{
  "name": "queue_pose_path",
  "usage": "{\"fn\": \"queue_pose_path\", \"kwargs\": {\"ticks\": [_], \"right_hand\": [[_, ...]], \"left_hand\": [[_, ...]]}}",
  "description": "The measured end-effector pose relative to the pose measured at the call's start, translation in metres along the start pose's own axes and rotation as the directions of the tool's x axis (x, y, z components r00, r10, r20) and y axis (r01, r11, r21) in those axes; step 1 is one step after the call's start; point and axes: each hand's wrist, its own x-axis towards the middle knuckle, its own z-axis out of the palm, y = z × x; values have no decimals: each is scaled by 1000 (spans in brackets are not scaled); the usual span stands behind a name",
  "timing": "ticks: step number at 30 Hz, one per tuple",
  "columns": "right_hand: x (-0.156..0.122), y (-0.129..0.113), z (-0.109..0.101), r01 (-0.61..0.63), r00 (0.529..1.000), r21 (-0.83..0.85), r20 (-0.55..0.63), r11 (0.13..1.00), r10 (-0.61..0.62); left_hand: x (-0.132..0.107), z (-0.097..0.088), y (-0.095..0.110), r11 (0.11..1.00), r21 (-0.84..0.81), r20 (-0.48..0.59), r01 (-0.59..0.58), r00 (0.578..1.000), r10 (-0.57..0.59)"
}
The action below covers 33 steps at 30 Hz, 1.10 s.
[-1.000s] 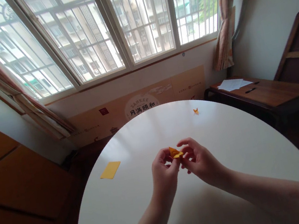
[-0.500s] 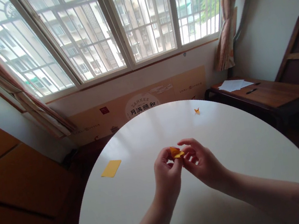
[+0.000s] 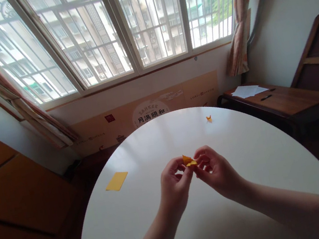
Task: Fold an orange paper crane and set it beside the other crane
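Note:
Both hands meet above the middle of a round white table (image 3: 251, 185). Between their fingertips is a small folded piece of orange-yellow paper (image 3: 188, 161). My left hand (image 3: 175, 184) pinches its left side with thumb and fingers closed. On the other side, my right hand (image 3: 216, 171) pinches it as well, fingers curled. The folded paper is held a little above the tabletop.
A flat yellow paper rectangle (image 3: 116, 181) lies at the table's left edge. A tiny folded orange paper figure (image 3: 208, 118) sits near the far edge. Beyond are a barred window, a printed cardboard panel (image 3: 150, 113), and a wooden side table (image 3: 282, 102) with white sheets and a pen at right.
The right hand's fingers have curled in closer onto the folded paper. Both hands stay in nearly the same spot over the table.

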Motion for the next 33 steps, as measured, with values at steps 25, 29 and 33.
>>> {"fn": "queue_pose_path", "kwargs": {"ticks": [25,29,33], "right_hand": [[-5,-9,3,-7,999,38,32,999,6],[-5,-9,3,-11,999,40,37,999,9],[-4,-9,3,-4,999,0,43,1000,4]], "left_hand": [[-5,1,-1,980,68,-114,-189,974,196],[-6,1,0,982,62,-113,-178,976,184],[-7,1,3,986,41,-109,-161,980,165]]}}
